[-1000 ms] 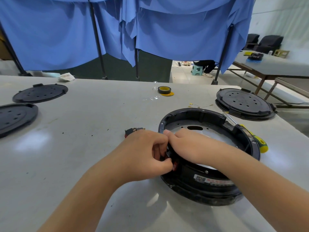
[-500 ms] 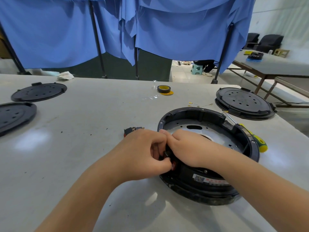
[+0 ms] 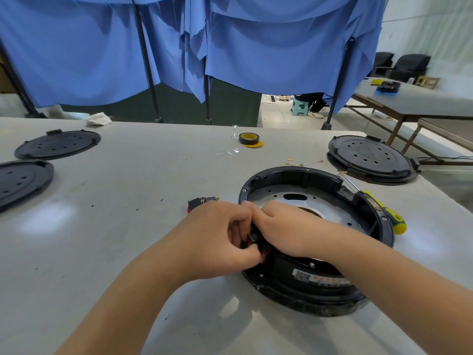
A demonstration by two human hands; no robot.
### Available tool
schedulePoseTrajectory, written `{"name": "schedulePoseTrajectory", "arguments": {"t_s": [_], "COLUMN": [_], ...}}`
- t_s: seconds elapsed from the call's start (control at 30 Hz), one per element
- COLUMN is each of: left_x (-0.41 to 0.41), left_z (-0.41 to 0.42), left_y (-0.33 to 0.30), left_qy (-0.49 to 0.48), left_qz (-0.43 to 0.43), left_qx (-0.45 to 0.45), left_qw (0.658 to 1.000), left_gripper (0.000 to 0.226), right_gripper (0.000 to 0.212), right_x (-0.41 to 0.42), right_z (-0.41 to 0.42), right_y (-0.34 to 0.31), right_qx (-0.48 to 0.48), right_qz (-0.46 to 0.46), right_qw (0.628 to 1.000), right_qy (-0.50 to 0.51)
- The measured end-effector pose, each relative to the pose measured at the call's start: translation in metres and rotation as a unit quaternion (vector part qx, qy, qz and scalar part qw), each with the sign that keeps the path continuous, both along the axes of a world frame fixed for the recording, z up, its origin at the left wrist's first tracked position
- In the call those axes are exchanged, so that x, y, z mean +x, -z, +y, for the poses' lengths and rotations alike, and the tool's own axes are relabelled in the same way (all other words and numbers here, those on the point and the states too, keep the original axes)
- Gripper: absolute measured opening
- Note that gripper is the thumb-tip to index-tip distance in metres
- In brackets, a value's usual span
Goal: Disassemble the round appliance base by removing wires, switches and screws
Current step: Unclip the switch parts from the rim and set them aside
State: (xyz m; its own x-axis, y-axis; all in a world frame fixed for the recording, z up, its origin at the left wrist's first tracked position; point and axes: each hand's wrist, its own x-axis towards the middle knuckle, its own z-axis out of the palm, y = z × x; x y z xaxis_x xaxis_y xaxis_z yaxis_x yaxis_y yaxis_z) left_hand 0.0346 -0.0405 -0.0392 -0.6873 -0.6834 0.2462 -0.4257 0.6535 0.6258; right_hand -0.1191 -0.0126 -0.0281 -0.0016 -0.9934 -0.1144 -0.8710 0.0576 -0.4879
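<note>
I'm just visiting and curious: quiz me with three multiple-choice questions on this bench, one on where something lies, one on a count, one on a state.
1. Where is the screwdriver?
A. right of the base
B. left of the base
C. inside the base

2. How many flat black covers lie at the table's left?
A. one
B. two
C. four

3. What are the hands doing?
A. resting apart
B. pinching together at the base's near-left rim
C. holding the tape

Answers: 1 A, it lies against the base on the right. 2 B, covers and. 3 B, left hand and right hand meet there.
</note>
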Motion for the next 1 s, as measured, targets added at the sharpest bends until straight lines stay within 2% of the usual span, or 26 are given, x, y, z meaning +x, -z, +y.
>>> {"name": "schedulePoseTrajectory", "arguments": {"t_s": [0.2, 0.47, 0.7, 1.0], "left_x": [-0.0001, 0.0026, 0.0009, 0.0008], "left_z": [-0.0011, -0.0008, -0.0020, -0.0018], "left_y": [-0.0008, -0.0005, 0.0036, 0.0021], "left_qy": [-0.007, -0.007, 0.005, 0.010], "left_qz": [-0.003, -0.035, -0.020, -0.022], "left_qx": [0.030, 0.015, 0.023, 0.021], "left_qw": [1.000, 0.999, 1.000, 0.999], "left_gripper": [0.018, 0.023, 0.026, 0.028], "right_gripper": [0.059, 0.061, 0.063, 0.063], "right_x": [0.0005, -0.0014, 0.0006, 0.0027], "right_z": [0.0005, 0.0005, 0.0007, 0.0031], "right_y": [0.0014, 0.0019, 0.0014, 0.0019], "right_qx": [-0.016, 0.003, 0.018, -0.013], "right_qz": [-0.010, -0.033, -0.013, 0.015], "right_qw": [1.000, 0.999, 1.000, 1.000], "right_qy": [0.009, 0.008, 0.000, 0.025]}}
